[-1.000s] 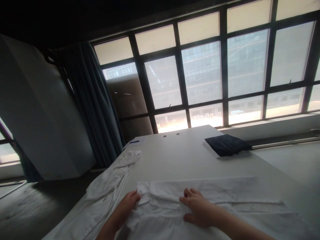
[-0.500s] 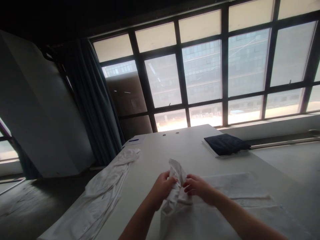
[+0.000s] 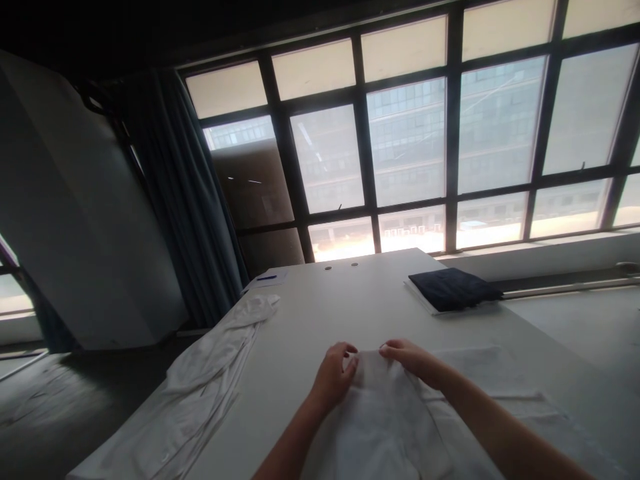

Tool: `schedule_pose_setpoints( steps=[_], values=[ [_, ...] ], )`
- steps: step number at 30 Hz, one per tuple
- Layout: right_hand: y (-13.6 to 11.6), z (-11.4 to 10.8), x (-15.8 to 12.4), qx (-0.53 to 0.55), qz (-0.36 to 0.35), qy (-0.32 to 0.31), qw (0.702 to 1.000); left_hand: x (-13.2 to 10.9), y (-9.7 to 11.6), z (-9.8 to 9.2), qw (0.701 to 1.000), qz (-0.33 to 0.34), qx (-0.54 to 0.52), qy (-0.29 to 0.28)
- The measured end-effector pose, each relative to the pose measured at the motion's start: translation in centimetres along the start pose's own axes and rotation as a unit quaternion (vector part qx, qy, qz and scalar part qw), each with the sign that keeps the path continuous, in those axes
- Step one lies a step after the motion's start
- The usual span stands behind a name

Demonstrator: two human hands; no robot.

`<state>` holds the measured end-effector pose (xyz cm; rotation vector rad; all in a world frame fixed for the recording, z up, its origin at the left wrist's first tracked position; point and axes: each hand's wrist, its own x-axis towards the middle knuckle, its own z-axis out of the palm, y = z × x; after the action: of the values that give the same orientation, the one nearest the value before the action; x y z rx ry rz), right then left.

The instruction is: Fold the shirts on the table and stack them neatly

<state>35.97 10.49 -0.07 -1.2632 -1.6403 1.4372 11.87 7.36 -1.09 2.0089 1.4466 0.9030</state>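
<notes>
A white shirt (image 3: 385,420) lies in front of me, and what looks like its sleeve stretches toward the far side of the table (image 3: 310,320). My left hand (image 3: 336,375) is curled at the left corner of the sleeve's end, thumb and fingers closing on the cloth's edge. At the opposite corner, my right hand (image 3: 413,361) pinches the cloth between thumb and fingers. Between the hands the end is spread fairly flat and straight. More of the white fabric runs under my right forearm to the right.
Several white garments (image 3: 210,380) lie layered along the table's left edge. A folded dark garment (image 3: 453,288) rests on something white at the right. At the far left are a paper and a blue pen (image 3: 267,277). Windows and a blue curtain (image 3: 185,187) stand behind.
The bunched cloth between my hands has been opened out and lowered flat. My hands have moved apart, to the left and right corners of its end.
</notes>
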Motion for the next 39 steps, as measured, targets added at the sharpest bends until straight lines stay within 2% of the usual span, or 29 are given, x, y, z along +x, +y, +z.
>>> schedule_pose_setpoints(
  steps=[3,6,12,21,26,32,39],
  values=[
    [-0.7,-1.0,0.4,-0.034,0.012,0.0,0.999,1.2,-3.0,-0.9,1.0,-0.004,0.01,0.004],
    [-0.7,-1.4,0.3,-0.086,0.025,-0.006,0.996,1.5,-4.5,-0.3,1.0,0.001,0.022,0.002],
    [0.2,-0.9,-0.5,-0.199,0.024,0.021,0.979,1.4,-4.5,0.4,0.997,0.015,0.073,0.0],
    [0.1,-1.7,0.0,-0.259,0.003,-0.001,0.966,1.2,-4.6,0.6,0.983,-0.017,0.18,-0.011],
    [0.9,-0.5,0.5,-0.238,-0.025,-0.005,0.971,1.2,-4.8,1.0,0.978,-0.013,0.21,-0.012],
    [0.3,0.5,0.9,-0.148,-0.121,0.035,0.981,1.1,-5.0,1.2,0.973,-0.011,0.23,-0.007],
    [0.4,1.6,0.7,-0.097,-0.14,0.067,0.983,0.9,-4.6,1.1,0.97,-0.011,0.242,-0.007]
  ],
)
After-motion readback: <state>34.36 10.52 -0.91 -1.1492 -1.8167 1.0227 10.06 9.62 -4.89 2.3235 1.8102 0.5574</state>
